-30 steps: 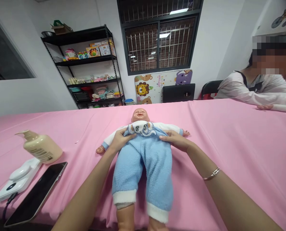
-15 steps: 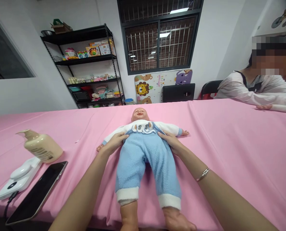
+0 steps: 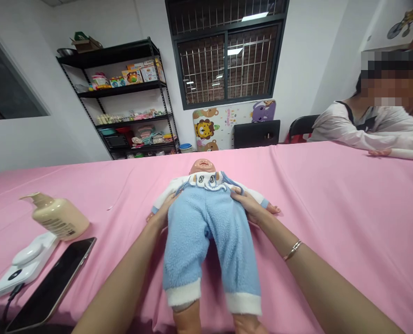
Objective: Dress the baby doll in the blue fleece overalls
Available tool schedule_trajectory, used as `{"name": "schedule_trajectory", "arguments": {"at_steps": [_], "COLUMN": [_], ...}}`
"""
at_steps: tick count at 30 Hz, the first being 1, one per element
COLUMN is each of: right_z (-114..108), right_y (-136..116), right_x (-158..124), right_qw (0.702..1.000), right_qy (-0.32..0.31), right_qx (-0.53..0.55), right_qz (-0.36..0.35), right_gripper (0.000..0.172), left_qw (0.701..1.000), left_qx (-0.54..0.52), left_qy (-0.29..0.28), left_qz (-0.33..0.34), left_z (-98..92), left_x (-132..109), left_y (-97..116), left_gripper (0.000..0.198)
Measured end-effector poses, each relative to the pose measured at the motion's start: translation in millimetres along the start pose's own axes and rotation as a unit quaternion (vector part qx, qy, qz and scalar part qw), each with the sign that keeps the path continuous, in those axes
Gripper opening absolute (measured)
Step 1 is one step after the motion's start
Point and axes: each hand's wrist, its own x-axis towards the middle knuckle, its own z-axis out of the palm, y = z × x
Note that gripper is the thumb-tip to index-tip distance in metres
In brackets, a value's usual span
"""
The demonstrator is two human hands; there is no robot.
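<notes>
Pink cloth is spread over the whole desk (image 3: 348, 208), giving a soft surface for the baby doll (image 3: 206, 218), which is laid on its back at the middle with its head pointed away from the wearer and its bare feet at the near edge. Blue fleece trousers (image 3: 209, 241) are seen pulled up to the doll's chest, and they are pinched at the waistband from both sides: the left hand (image 3: 162, 211) has its grip closed on the fabric at the doll's one flank, the right hand (image 3: 250, 206) on the other, so the garment is kept level. Left of the doll, well apart, a dark tablet (image 3: 53, 283), a white device (image 3: 23, 264) and a pump bottle (image 3: 58, 218) lying on its side are kept within reach. Right of the doll, at the far edge, another person's sleeve (image 3: 376, 132) is rested on the desk.
</notes>
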Motion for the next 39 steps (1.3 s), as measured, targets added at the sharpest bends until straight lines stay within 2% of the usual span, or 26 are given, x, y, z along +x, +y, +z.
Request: {"name": "schedule_trajectory", "arguments": {"at_steps": [3,5,7,10,12,14,16,18,20,22,24,27,30,32,34,37,39], "right_z": [-13.4,-19.4,-22.8,-25.9,-28.2,-30.6,-32.6,-33.3,-31.0,-23.3,-8.4,24.6,57.0,70.6,75.6,71.2,65.7], "right_y": [-12.6,-24.4,-33.0,-31.0,-19.9,-6.1,5.0,9.8,7.9,0.8,-8.8,-21.1,-27.7,-29.7,-29.5,-22.5,-14.6], "right_x": [-2.1,-5.0,-6.0,0.3,8.3,16.2,21.3,22.7,20.3,14.3,5.6,-7.6,-11.5,-6.1,3.4,16.3,19.7], "right_qw": [0.996,0.990,0.992,0.997,0.987,0.962,0.941,0.936,0.929,0.915,0.897,0.864,0.828,0.813,0.807,0.801,0.789], "right_qy": [-0.073,-0.117,-0.109,-0.010,0.072,0.129,0.156,0.178,0.208,0.229,0.211,0.101,0.014,0.005,0.004,0.014,0.032], "right_qx": [-0.042,-0.056,-0.059,-0.057,-0.128,-0.232,-0.288,-0.280,-0.266,-0.271,-0.303,-0.382,-0.452,-0.496,-0.533,-0.563,-0.572], "right_qz": [0.037,0.048,0.016,-0.052,-0.067,-0.070,-0.088,-0.116,-0.151,-0.191,-0.244,-0.313,-0.331,-0.305,-0.254,-0.204,-0.219], "right_gripper": [0.053,0.057,0.052,0.049,0.052,0.055,0.054,0.054,0.054,0.053,0.047,0.037,0.036,0.036,0.034,0.032,0.028], "left_qw": [0.988,0.978,0.985,0.997,0.997,0.995,0.989,0.980,0.975,0.973,0.977,0.979,0.977,0.980,0.983,0.979,0.965], "left_qx": [0.043,0.063,0.051,-0.012,-0.033,-0.015,0.019,0.042,0.052,0.055,0.057,0.082,0.115,0.112,0.091,0.095,0.152], "left_qy": [-0.143,-0.192,-0.163,-0.069,-0.017,0.029,0.083,0.131,0.159,0.164,0.140,0.082,0.045,0.014,-0.012,0.017,0.053], "left_qz": [-0.039,-0.057,-0.036,0.039,0.073,0.095,0.120,0.142,0.148,0.151,0.154,0.168,0.176,0.166,0.159,0.181,0.206], "left_z": [-24.8,-32.3,-28.5,-7.4,7.2,15.5,15.8,10.8,5.5,4.6,10.8,31.2,52.1,58.1,55.8,42.1,33.0], "left_x": [-9.0,-11.1,-10.1,-5.0,-1.0,2.3,4.4,5.1,4.6,2.9,-0.1,-6.7,-13.6,-16.3,-16.7,-14.2,-12.6], "left_y": [4.5,6.2,5.2,-2.8,-10.2,-16.0,-18.2,-17.1,-14.4,-12.6,-13.3,-19.0,-23.3,-21.9,-17.8,-11.9,-9.6], "left_gripper": [0.046,0.042,0.044,0.047,0.050,0.050,0.045,0.043,0.044,0.043,0.040,0.035,0.035,0.036,0.033,0.020,0.010]}}
